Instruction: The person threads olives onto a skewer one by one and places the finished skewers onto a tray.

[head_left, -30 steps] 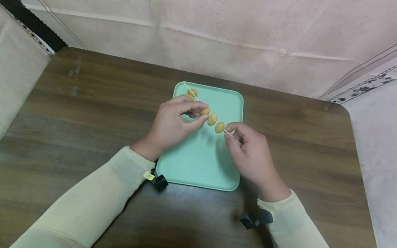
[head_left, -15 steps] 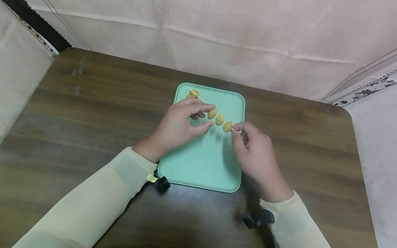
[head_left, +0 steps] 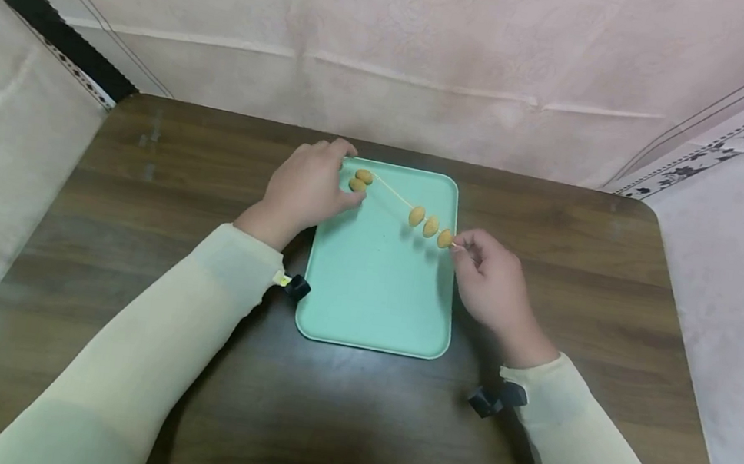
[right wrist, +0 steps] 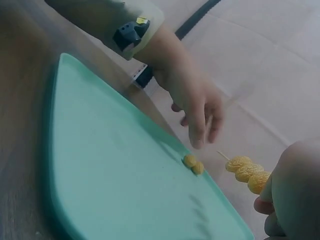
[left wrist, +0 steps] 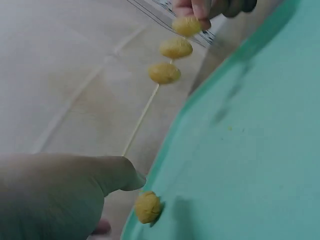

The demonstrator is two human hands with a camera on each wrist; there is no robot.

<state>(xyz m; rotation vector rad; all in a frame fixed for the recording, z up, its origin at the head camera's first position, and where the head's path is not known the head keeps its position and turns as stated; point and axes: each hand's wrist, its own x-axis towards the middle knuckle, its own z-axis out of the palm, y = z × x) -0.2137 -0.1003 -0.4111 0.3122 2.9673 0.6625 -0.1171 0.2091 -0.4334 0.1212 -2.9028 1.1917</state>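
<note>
My right hand (head_left: 492, 284) pinches the lower end of a thin wooden skewer (head_left: 393, 190) over the right edge of the mint-green tray (head_left: 374, 294). Three oval, wrinkled yellow balls (head_left: 431, 227) are threaded close together near that grip, leaving a long bare stretch toward the tip. Two loose yellow balls (right wrist: 194, 164) lie in the tray's far-left corner. Around that corner is my left hand (head_left: 306, 191), thumb and fingers apart, the thumb beside the loose balls. From the left wrist, only one loose ball (left wrist: 147, 207) shows below the thumb.
A brown wooden table (head_left: 208, 204) carries the tray. Pale cloth (head_left: 393, 57) hangs behind it and at both sides. Each wrist has a small black camera (head_left: 298, 287) strapped at the sleeve cuff.
My left hand has left the threaded balls and moved up and left to the loose ones, its fingers spreading. My right hand has shifted slightly right with the skewer.
</note>
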